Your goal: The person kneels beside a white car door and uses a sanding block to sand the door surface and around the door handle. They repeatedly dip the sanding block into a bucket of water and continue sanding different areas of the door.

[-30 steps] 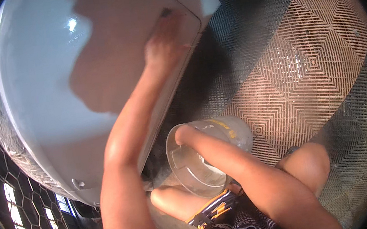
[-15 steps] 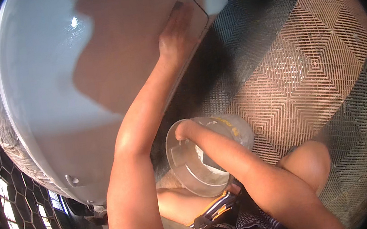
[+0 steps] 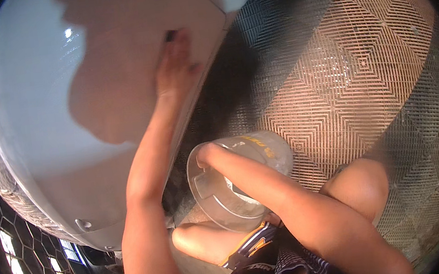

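Observation:
My left hand (image 3: 174,61) lies flat, palm down, on the glossy white car panel (image 3: 40,113), close to its right edge. A small dark bit shows at the fingertips; what lies under the palm is hidden. My right hand (image 3: 205,152) grips the near rim of a clear plastic bucket (image 3: 266,151) that stands on the floor between my knees. Something white (image 3: 235,187) lies at the bottom of the bucket.
The floor is a plastic grid mat (image 3: 351,69), with an orange band between grey bands. My bare knees (image 3: 361,183) are bent on either side of the bucket. A dark hexagon-patterned surface with bright reflections (image 3: 12,255) shows at the lower left.
My left hand has slid a little to the left on the panel, away from its edge. My right hand has stayed on the bucket's rim.

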